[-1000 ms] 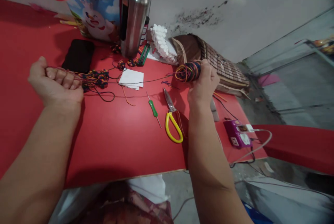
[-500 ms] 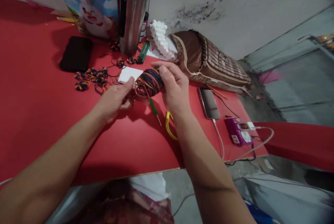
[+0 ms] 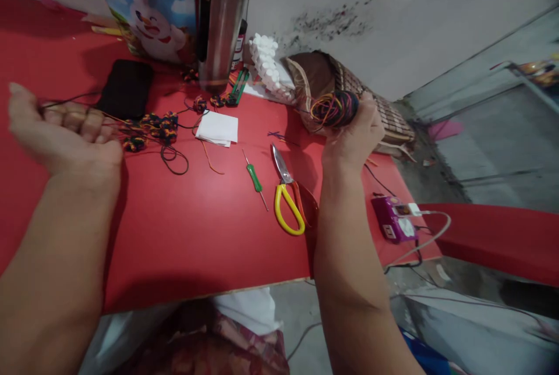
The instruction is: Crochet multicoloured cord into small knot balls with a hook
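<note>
My right hand (image 3: 353, 130) is closed round a spool of multicoloured cord (image 3: 335, 108), held above the right side of the red table (image 3: 196, 229). My left hand (image 3: 65, 133) is far out to the left, palm up, its fingers curled on thin strands of cord (image 3: 131, 124) that stretch across the table toward the spool. Several small knotted cord balls (image 3: 152, 127) lie on the table just right of my left hand.
Yellow-handled scissors (image 3: 286, 197), a green-handled awl (image 3: 255, 178) and folded white paper (image 3: 217, 128) lie mid-table. Farther back stand a steel flask (image 3: 220, 20), a printed bag (image 3: 148, 8), a black phone (image 3: 126, 88) and a brown mat (image 3: 375, 110). A purple charger (image 3: 393, 220) sits at the right edge.
Half a second ago both hands met at the spool mid-table. Now they have drawn apart: left hand far left pulling cord out, right hand and spool up to the right.
</note>
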Tool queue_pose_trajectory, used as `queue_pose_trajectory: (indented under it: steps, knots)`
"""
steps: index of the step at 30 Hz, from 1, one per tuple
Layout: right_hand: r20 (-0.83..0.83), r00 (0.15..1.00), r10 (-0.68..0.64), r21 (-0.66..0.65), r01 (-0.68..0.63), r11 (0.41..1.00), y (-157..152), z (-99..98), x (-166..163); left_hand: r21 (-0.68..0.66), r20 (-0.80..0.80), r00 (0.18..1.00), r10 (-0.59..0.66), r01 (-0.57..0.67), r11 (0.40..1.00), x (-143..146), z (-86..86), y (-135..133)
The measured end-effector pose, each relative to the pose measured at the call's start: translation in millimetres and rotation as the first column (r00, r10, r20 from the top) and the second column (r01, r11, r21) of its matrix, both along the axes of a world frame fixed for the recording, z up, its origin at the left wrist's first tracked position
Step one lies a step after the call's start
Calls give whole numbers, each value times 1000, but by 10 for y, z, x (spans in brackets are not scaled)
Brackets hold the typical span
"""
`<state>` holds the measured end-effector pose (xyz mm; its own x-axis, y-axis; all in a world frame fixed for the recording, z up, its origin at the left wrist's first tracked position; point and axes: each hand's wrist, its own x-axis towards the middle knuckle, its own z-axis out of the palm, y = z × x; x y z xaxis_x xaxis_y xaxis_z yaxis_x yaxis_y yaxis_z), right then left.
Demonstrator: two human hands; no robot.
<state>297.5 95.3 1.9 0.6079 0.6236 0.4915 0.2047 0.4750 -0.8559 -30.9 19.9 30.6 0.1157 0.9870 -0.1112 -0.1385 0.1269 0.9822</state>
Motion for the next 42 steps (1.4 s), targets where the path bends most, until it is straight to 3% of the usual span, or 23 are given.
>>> queue_pose_trajectory:
  steps: [3, 5, 7, 8, 10, 13, 16, 19, 21, 23, 26, 29, 30, 32, 34, 35, 38, 40, 41, 42]
  knots:
    - [-18, 999, -40, -3, 40, 999, 14, 2, -21, 31, 19, 997, 69, -69, 997, -367, -39, 67]
    - [-28, 999, -18, -5, 18, 1000, -27, 19, -150, 60, 98, 975, 198, -205, 977, -547, -55, 134]
    - [2, 997, 82, -21, -82, 996, -115, 43, -347, 33, 240, 883, 403, -422, 906, -562, -55, 179]
    - [48, 989, 142, -38, -140, 989, -173, 56, -457, -29, 293, 848, 442, -454, 891, -506, -53, 183]
    - [155, 948, 280, -86, -269, 959, -308, 85, -679, -87, 352, 846, 400, -396, 914, -309, -57, 147]
    - [263, 874, 408, -130, -387, 913, -499, 132, -949, -27, 305, 946, 111, -108, 994, 15, -107, 2]
    - [296, 846, 444, -149, -419, 896, -579, 138, -1068, -108, 220, 971, -99, 125, 986, 217, -174, -158]
    - [256, 859, 443, -166, -412, 896, -496, 64, -998, -148, 231, 960, -156, 193, 970, 265, -175, -213]
    - [201, 898, 392, -180, -360, 916, -378, -9, -864, -105, 275, 960, -42, 74, 992, 194, -128, -160]
    - [147, 942, 303, -216, -269, 939, -259, -72, -706, -53, 365, 906, 213, -208, 977, 34, -68, -51]
    - [73, 978, 193, -272, -167, 948, -146, -122, -527, -114, 453, 702, 550, -566, 816, -286, -4, 136]
    - [102, 979, 176, -307, -137, 942, -128, -129, -482, -175, 441, 540, 717, -732, 659, -475, 8, 249]
    - [133, 975, 179, -308, -131, 942, -130, -125, -487, -176, 439, 543, 716, -729, 661, -476, 4, 259]
    - [182, 965, 190, -317, -125, 940, -120, -106, -503, -164, 423, 604, 676, -682, 712, -389, -11, 236]
    - [203, 955, 216, -347, -136, 928, -58, -69, -503, -25, 427, 756, 497, -539, 842, -232, -32, 151]
    - [218, 948, 233, -359, -144, 922, -1, -46, -495, 55, 414, 809, 417, -480, 876, -149, -44, 88]
    - [333, 904, 268, -362, -140, 922, 260, 11, -453, 213, 263, 964, 43, -101, 972, 53, -73, -151]
    - [422, 868, 262, -365, -102, 926, 458, 5, -439, 185, 92, 978, -184, 165, 969, 137, -90, -298]
    - [446, 854, 267, -383, -87, 919, 545, -18, -442, 99, 44, 947, -318, 313, 945, 169, -102, -351]
    - [453, 841, 297, -424, -90, 901, 619, -54, -451, 56, -20, 880, -474, 475, 878, 198, -118, -387]
